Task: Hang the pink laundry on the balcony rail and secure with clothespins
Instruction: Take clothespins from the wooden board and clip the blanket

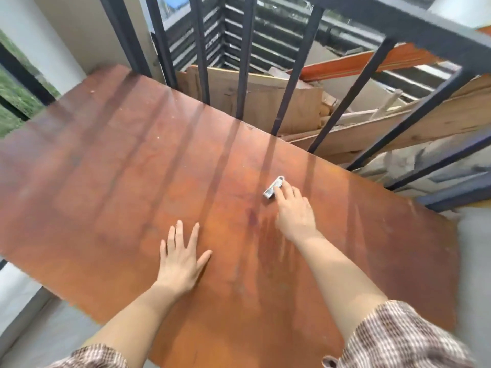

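Clothespin (274,186) slants lower-left to upper-right, right hand (293,211) fingers extended touching it, left hand (180,258) splayed flat.

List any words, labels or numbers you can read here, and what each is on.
None readable.
The small silvery clothespin on the table, touched by the right hand, shows only light and dark patches, too blurred to read.
The table, railing and cardboard show no text.
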A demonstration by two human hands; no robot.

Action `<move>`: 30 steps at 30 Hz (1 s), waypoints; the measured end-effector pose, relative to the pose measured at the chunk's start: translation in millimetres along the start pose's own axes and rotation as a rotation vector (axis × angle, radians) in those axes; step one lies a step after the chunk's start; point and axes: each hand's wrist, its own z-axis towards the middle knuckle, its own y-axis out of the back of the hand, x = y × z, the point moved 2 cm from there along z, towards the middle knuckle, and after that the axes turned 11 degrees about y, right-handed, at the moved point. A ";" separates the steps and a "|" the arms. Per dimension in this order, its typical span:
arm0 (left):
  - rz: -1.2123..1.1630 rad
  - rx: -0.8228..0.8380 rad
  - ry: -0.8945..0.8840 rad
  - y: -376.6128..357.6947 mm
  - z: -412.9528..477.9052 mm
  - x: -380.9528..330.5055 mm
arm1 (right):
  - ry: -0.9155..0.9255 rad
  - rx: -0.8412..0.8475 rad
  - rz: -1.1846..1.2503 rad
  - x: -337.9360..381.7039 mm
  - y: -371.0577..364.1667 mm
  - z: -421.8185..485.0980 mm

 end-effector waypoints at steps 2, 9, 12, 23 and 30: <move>0.031 0.000 0.019 -3.9 2.8 -0.3 | 0.073 0.054 -0.070 -7.3 0.1 18.5; 0.066 0.030 0.047 -2.5 3.6 -4.3 | 0.242 0.090 -0.363 -13.9 -5.4 40.5; 0.075 0.079 0.039 2.4 3.8 -3.5 | 0.246 0.056 -0.396 -8.8 3.3 41.2; -0.228 0.051 0.057 29.0 -42.4 52.4 | 0.072 0.270 0.276 90.2 14.2 -2.1; -0.333 0.013 0.231 44.1 -134.8 167.1 | 0.222 0.300 0.461 244.4 23.4 -58.9</move>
